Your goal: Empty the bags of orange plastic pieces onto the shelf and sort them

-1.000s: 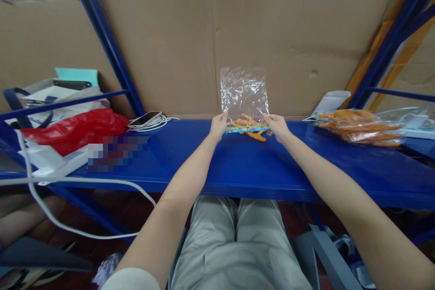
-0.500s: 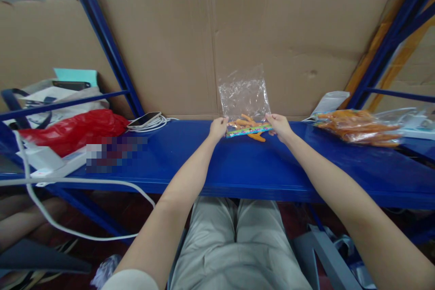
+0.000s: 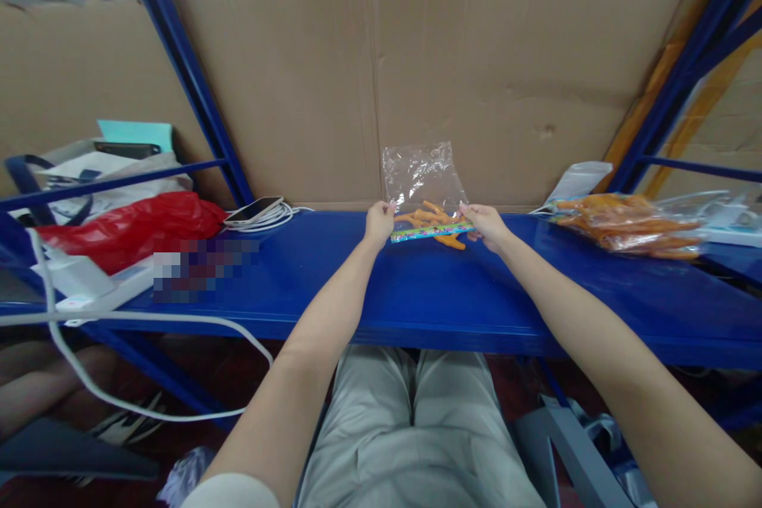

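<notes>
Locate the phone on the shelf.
Head view, left of centre: the phone lies on a coiled white cable at the blue shelf's back edge, beside the red bag.

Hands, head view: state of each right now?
Left hand: closed, pinching the clear bag at its left edge.
Right hand: closed, pinching the bag's right edge.

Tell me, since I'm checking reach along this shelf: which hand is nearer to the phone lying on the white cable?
Left. The left hand pinches the clear bag at its left end, on the phone's side. The right hand grips the bag's far end, farther from the phone.
</notes>
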A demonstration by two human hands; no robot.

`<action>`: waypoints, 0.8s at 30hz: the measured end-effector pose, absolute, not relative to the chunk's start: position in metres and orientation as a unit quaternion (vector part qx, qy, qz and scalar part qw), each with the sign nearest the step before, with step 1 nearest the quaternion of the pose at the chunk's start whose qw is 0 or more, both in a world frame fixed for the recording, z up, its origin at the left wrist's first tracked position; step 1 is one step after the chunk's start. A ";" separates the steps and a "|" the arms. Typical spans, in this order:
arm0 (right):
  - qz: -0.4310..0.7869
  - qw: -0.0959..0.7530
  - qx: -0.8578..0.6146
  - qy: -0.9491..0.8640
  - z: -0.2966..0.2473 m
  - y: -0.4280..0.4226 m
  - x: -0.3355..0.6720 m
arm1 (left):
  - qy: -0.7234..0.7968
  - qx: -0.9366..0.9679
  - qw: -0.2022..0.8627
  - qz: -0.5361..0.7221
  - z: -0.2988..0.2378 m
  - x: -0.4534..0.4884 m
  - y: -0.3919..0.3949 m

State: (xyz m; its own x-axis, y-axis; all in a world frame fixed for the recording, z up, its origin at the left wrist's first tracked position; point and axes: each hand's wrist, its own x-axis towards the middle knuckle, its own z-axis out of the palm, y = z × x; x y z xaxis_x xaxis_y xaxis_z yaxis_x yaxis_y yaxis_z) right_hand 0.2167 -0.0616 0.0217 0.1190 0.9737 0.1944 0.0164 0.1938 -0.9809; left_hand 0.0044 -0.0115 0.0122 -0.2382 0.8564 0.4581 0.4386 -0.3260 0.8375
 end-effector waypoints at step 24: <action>0.471 0.427 -0.549 -0.542 0.021 -0.069 0.216 | 0.610 0.481 0.381 0.501 0.021 0.002 -0.024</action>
State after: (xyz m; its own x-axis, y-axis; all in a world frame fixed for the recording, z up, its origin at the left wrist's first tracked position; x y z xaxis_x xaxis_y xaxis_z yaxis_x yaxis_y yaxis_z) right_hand 0.2158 -0.0687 0.0207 -0.0318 0.9980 -0.0549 0.1936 -0.0477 -0.9799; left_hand 0.0017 -0.0243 0.0207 -0.2470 0.9689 0.0167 0.2040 0.0351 0.9784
